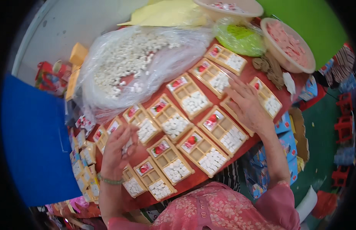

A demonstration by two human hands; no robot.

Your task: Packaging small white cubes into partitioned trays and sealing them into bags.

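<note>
Rows of cream compartment trays stand on the red table [147,96]. In the middle ones, such as this tray [171,120], a strawberry-printed packet [159,106] fills one end compartment and small white cubes [175,127] the large one, with bare small compartments between. At the left of the rows, my left hand [119,149] is curled closed around something small and white, apparently cubes. My right hand [247,105] reaches over a tray [231,108] on the right, fingers stretched and apart, hiding most of it. I see nothing held in it.
A clear plastic bag [86,73] spread open behind the trays holds loose white cubes. Far right are a green plastic bag [239,38], a brown cloth [272,69] and a tub [310,65] of pink packets. Filled packs [86,165] stack at left; blue boxes [287,143] stand below right.
</note>
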